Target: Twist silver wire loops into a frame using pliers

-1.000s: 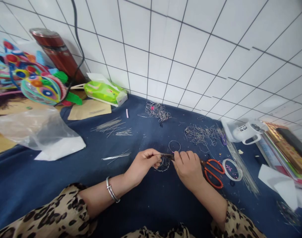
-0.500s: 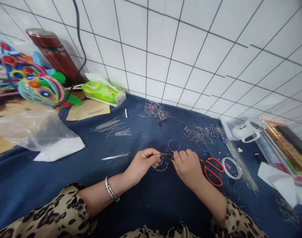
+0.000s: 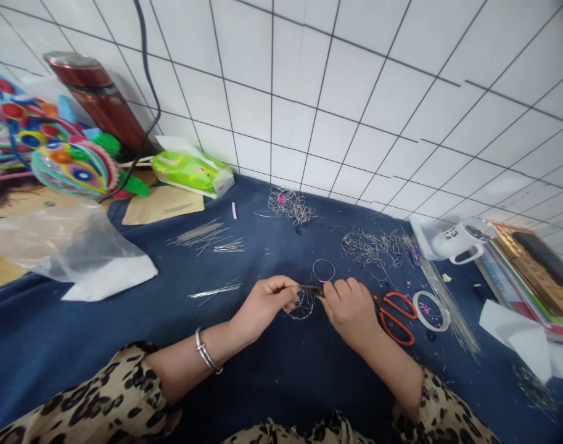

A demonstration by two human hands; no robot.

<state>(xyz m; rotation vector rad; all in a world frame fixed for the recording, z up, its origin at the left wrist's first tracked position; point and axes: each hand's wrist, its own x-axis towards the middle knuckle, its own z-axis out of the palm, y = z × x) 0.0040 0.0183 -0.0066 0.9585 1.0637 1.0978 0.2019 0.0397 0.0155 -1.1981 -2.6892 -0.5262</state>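
Note:
My left hand (image 3: 267,308) is closed in a pinch on the edge of a small round wire piece (image 3: 304,310), a ring with thin wires bent inside it. My right hand (image 3: 350,311) is wrapped round a dark narrow-tipped metal tool (image 3: 311,288); the palm hides its handle, so I cannot tell its exact kind. The tool's tip points left and meets the wire piece by my left fingertips. Just beyond lies a thin wire ring (image 3: 324,270). Red-handled scissors (image 3: 396,317) rest right of my right hand, their blades hidden.
Tangled wire (image 3: 290,206) lies near the tiled wall, with another wire heap (image 3: 373,248) to its right. Straight wire lengths (image 3: 200,234) are on the left. A white round dish (image 3: 431,311) holds pink beads. A mug (image 3: 464,240) and books stand at right; a plastic bag (image 3: 73,246) at left.
Almost nothing differs. Both hands keep their hold on the wire piece and the dark tool, and the whole view has shifted very slightly.

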